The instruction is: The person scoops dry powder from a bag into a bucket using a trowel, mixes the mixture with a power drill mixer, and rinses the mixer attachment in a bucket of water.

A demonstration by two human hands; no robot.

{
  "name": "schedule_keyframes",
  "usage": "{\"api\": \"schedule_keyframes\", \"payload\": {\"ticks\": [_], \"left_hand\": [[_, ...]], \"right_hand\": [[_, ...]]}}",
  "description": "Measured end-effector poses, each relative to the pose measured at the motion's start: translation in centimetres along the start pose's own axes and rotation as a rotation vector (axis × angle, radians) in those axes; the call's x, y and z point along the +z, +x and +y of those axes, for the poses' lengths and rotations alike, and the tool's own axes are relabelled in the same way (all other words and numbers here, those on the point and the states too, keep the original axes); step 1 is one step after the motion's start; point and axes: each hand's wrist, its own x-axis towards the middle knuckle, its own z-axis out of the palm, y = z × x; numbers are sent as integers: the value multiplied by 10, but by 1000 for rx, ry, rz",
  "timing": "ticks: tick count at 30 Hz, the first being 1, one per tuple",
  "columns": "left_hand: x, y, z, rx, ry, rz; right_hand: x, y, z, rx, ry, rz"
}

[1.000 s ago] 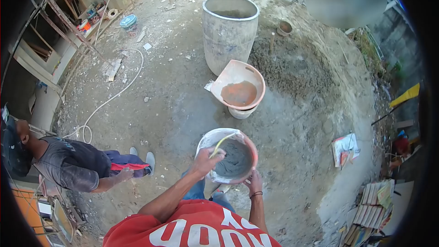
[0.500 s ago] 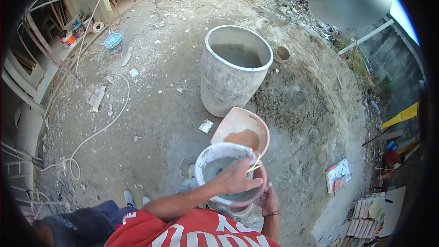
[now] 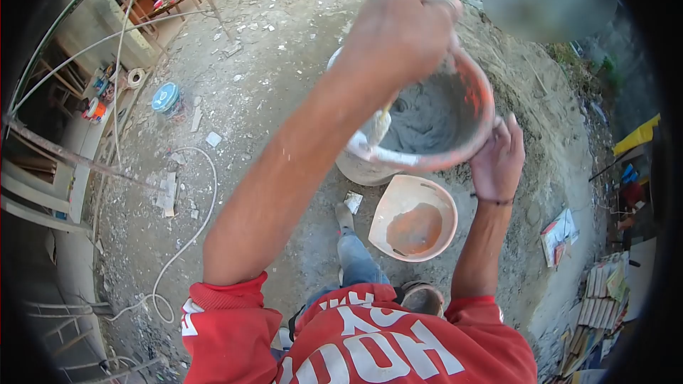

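A bucket [image 3: 466, 160] of wet grey mortar [image 3: 427, 117] is raised in front of me, tilted so that its inside shows. My left hand [image 3: 409, 28] is closed in a fist at the far side, on the bucket's handle; most of the handle is hidden by the hand and forearm. On the near right side, my right hand [image 3: 501, 160] grips the bucket with fingers at its outer wall below the rim. Behind the bucket stands a large barrel [image 3: 366, 171], mostly covered. A pale pink basin [image 3: 445, 245] with orange-brown residue lies on the ground below.
Another bucket [image 3: 420, 299] stands close by my body. A pale hose [image 3: 206, 224] curls over the rubble-strewn ground on the left, near a blue-lidded pail [image 3: 165, 97]. Poles [image 3: 92, 154] cross the left side. Stacked materials [image 3: 605, 284] lie at the right.
The bucket has been lifted up and forward from above the basin to in front of the barrel. Both hands have moved with it, and the basin is now uncovered.
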Motion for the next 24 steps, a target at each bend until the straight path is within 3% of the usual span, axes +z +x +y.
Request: {"api": "schedule_keyframes", "payload": {"ticks": [2,4,9,13,16,21,24], "left_hand": [[-20,57,-45,40,39,7],[-32,103,-88,82,91,6],[-64,214,-178,-236,73,-146],[-80,272,-266,-329,95,-225],[-86,292,-352,-326,210,-240],[-80,289,-476,-592,388,-150],[-71,279,-556,-610,434,-95]], "right_hand": [[-1,63,17,-63,-113,168],[-53,117,38,-55,-172,234],[-93,229,86,-30,-303,389],[-124,287,129,104,-389,610],[-178,317,177,143,-499,671],[-202,343,248,160,-786,755],[-253,348,300,179,-1209,785]]}}
